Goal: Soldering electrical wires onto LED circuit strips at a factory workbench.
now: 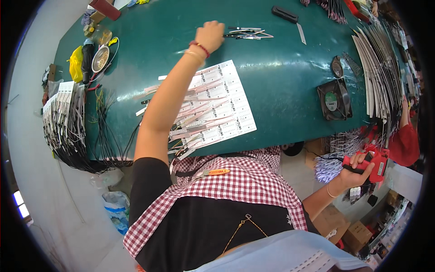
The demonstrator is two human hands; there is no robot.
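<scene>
My left hand (210, 36) reaches far across the green table, its fingers curled. It is at the left end of a small pile of thin black and white strips (249, 33); what it pinches, if anything, is hidden. Below my left forearm lie white printed circuit panels (226, 97) with thin pinkish wires across them. Off the table's near right edge, my right hand (358, 170) is wrapped round the grip of a red gun-shaped tool (379, 164).
Bundles of wired strips hang over the left edge (65, 122) and lie stacked at right (376, 68). A black fan (334, 100), a utility knife (285, 14) and a metal bowl (100, 59) rest on the table (290, 81). Another person's red sleeve (404, 144) shows at right.
</scene>
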